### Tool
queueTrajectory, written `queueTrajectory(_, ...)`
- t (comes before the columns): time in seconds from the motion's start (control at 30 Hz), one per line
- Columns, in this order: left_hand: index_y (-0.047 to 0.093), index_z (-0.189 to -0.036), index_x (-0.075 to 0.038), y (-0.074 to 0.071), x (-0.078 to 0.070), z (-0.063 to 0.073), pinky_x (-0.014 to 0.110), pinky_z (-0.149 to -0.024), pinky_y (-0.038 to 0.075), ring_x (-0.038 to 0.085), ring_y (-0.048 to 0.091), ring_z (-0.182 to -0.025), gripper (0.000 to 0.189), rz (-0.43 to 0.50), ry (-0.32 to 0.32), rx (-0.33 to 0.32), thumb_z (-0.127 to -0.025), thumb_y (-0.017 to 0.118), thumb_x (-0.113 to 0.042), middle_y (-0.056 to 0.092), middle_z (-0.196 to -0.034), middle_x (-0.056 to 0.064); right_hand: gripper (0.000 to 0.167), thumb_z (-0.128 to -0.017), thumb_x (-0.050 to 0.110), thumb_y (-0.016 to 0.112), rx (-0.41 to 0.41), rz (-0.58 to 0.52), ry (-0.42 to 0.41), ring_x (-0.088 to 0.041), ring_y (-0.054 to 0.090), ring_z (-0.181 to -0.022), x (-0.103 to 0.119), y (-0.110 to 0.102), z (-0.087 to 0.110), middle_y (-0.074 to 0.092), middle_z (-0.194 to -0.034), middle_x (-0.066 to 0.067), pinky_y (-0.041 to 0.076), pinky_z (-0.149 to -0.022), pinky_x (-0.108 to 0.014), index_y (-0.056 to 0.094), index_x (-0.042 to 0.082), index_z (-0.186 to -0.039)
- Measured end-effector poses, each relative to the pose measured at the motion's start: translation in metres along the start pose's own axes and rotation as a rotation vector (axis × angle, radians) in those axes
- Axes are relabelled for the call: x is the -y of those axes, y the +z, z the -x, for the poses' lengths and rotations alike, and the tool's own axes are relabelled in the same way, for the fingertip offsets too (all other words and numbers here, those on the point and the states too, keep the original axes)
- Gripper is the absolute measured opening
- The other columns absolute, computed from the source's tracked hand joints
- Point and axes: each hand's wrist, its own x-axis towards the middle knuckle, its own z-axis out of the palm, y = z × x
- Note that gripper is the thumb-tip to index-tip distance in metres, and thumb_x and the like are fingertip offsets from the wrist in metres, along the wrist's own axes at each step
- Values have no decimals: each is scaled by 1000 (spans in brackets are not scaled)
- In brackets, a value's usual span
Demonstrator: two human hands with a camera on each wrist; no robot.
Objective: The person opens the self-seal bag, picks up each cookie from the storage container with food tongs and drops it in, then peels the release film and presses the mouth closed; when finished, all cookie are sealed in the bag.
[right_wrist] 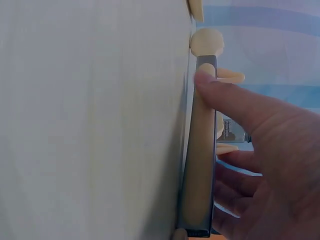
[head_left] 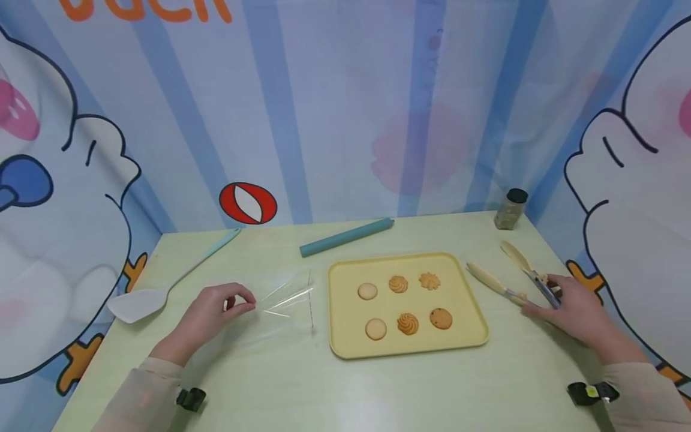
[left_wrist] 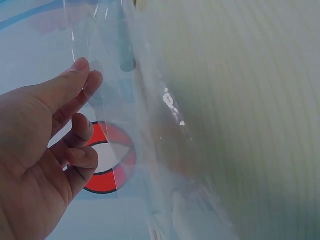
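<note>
My left hand (head_left: 216, 312) pinches the near end of a clear plastic bag (head_left: 286, 298) between thumb and fingers (left_wrist: 82, 75); the bag lies flat on the tabletop (head_left: 302, 390), its mouth pointing to 3 o'clock, toward the yellow tray (head_left: 475, 342). My right hand (head_left: 572, 306) rests on the tongs (head_left: 513, 282), fingers curled around the metal arms near the hinge, the thumb (right_wrist: 235, 95) pressed along one arm; the cream-coloured tips point to 10 o'clock, just beside the tray's right rim. Six cookies (head_left: 398, 284) sit on the tray in two rows of three. In my judgement, the grip goes best if I close on both tong arms behind their midpoint, so the tips can spread, and lift the bag's upper film only, so its mouth gapes.

At 12 o'clock lie a teal rolling pin (head_left: 345, 237) and, at 1 o'clock, a dark-capped jar (head_left: 510, 209); a pale spatula (head_left: 162, 282) lies at 10 o'clock. Legible writing: only cut-off orange letters on the backdrop's top edge, unreadable; small print on the tongs' metal in the right wrist view is too blurred to read.
</note>
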Motion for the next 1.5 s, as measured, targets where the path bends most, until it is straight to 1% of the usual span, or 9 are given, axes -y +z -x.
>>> queueTrajectory(0.13, 77, -98, -20, 0, 1, 1, 23, -59, 41, 10, 49, -71, 9, -2, -1, -1, -90, 81, -18, 67, -86, -11, 103, -79, 61, 83, -5, 1, -6, -45, 62, -98, 0, 2, 0, 59, -119, -39, 52, -73, -53, 47, -18, -135)
queueTrajectory(0.33, 77, -99, -19, 0, 1, 1, 24, -59, 41, 11, 50, -71, 11, 3, -4, 1, -90, 81, -18, 67, -86, -11, 96, -86, 55, 80, -48, -12, -23, -49, 60, -103, -1, 4, 0, 57, -123, -40, 51, -76, -57, 47, -18, -138)
queueTrajectory(0.47, 77, -99, -21, 0, 1, 0, 24, -59, 42, 11, 50, -71, 11, 0, 1, -6, -90, 81, -18, 67, -86, -11, 86, -91, 47, 78, -107, -34, -70, -52, 58, -106, 0, 4, 1, 55, -127, -40, 49, -80, -63, 47, -18, -138)
queueTrajectory(0.63, 76, -98, -23, -1, 1, -1, 24, -59, 41, 10, 49, -70, 11, -4, 3, -8, -90, 82, -18, 67, -86, -11, 72, -94, 38, 77, -185, -59, -140, -50, 59, -103, 6, 1, 2, 57, -124, -36, 49, -76, -60, 51, -14, -137)
queueTrajectory(0.83, 77, -98, -22, -1, 1, -1, 24, -59, 41, 10, 49, -71, 10, -1, 0, -2, -90, 81, -19, 67, -86, -11, 62, -91, 31, 80, -229, -30, -262, -47, 62, -101, 33, -6, 1, 62, -123, -33, 50, -75, -59, 58, -8, -133)
queueTrajectory(1.03, 76, -98, -22, 0, 1, 0, 24, -60, 41, 9, 49, -71, 10, -2, 1, -3, -90, 81, -18, 67, -86, -11, 56, -91, 27, 81, -200, -35, -354, -44, 63, -102, 66, -6, -1, 65, -120, -29, 51, -79, -60, 59, -5, -132)
queueTrajectory(1.27, 76, -99, -22, 0, 3, 0, 24, -61, 41, 10, 49, -72, 11, -2, 2, -4, -90, 81, -18, 67, -87, -11, 58, -91, 28, 81, -93, -47, -372, -43, 61, -113, 104, -4, -4, 64, -125, -24, 51, -90, -62, 59, -3, -136)
queueTrajectory(1.37, 77, -100, -21, 1, 4, 0, 24, -61, 41, 10, 49, -72, 10, 3, 0, 1, -90, 81, -19, 66, -87, -11, 56, -90, 26, 82, -60, -56, -399, -39, 61, -114, 119, 0, -7, 66, -124, -20, 51, -92, -60, 61, -2, -135)
queueTrajectory(1.5, 77, -100, -21, 1, 5, 0, 25, -62, 41, 10, 49, -73, 11, 7, -3, 3, -90, 81, -19, 66, -87, -11, 54, -91, 25, 82, -34, -55, -465, -35, 62, -112, 137, 4, -9, 67, -123, -16, 52, -91, -56, 62, -1, -133)
